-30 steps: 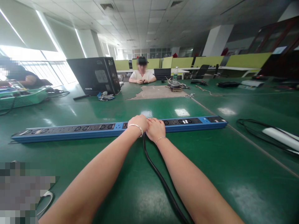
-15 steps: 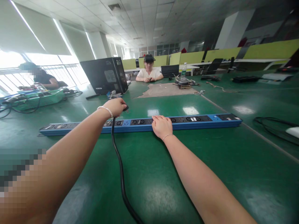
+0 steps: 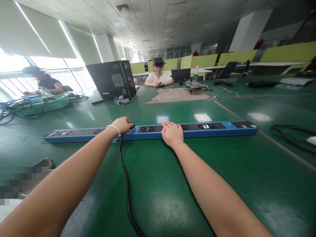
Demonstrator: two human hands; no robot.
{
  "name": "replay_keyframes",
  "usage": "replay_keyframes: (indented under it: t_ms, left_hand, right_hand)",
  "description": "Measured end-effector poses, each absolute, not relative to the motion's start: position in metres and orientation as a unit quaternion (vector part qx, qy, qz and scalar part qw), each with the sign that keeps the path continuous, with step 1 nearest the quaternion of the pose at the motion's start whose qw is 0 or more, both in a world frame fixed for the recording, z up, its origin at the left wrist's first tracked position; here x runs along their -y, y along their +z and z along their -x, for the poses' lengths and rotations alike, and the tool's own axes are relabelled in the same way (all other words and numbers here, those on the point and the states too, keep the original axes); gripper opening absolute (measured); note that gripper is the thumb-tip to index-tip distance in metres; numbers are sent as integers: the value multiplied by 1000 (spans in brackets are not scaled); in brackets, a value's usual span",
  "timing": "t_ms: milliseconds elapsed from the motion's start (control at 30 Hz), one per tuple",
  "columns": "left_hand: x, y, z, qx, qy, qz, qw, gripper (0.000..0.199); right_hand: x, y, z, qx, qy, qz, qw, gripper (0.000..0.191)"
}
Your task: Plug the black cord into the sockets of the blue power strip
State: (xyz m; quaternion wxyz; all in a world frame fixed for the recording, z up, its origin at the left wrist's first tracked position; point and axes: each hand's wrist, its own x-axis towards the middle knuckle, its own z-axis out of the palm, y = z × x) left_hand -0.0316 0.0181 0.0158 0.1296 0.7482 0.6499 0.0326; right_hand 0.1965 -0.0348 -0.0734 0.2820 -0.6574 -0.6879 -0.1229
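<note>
A long blue power strip (image 3: pixel 209 132) with black socket panels lies across the green table in front of me. Pinched in my left hand (image 3: pixel 121 125) is a black plug (image 3: pixel 133 126), low over the left-middle sockets. My fingers partly cover it, so I cannot tell how far it sits in a socket. From it a thick black cord (image 3: pixel 126 177) runs down toward me. Just right of the strip's middle, my right hand (image 3: pixel 172 134) grips the strip, fingers together across its top; the thumb is hidden.
Beyond the strip stand a black computer case (image 3: pixel 111 80), grey gloves (image 3: pixel 121 100) and a bottle (image 3: pixel 196 75). A green basket of cables (image 3: pixel 53 104) is at the left, a coiled black cable (image 3: pixel 291 136) at the right. One person (image 3: pixel 159 77) sits opposite, another (image 3: pixel 44 80) at far left.
My left hand has come down with the plug from above the strip onto its sockets. The right hand stays on the strip. The view has shifted slightly.
</note>
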Motion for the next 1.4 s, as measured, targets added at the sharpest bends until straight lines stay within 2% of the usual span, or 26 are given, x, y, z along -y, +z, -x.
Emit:
replay_keyframes:
  t_ms: [400, 500, 667, 867, 1067, 1400]
  left_hand:
    - [-25, 16, 19, -657, -23, -746, 109, 26]
    - [-27, 14, 15, -656, -25, -751, 71, 22]
    - [-21, 6, 11, -665, -10, -746, 32, 34]
    - [-7, -6, 13, -672, 29, -740, -2, 34]
    - [-14, 0, 12, -669, -7, -742, 38, 32]
    - [-5, -11, 13, -679, 39, -733, 20, 31]
  right_hand:
    - [36, -71, -196, 689, -121, 664, 264, 41]
    - [36, -71, -196, 689, -119, 666, 261, 41]
    - [36, -71, -196, 692, -117, 661, 265, 41]
    - [36, -72, -195, 691, -121, 659, 272, 41]
    - [37, -71, -196, 691, -119, 661, 267, 41]
    - [38, -71, -197, 694, -119, 665, 249, 41]
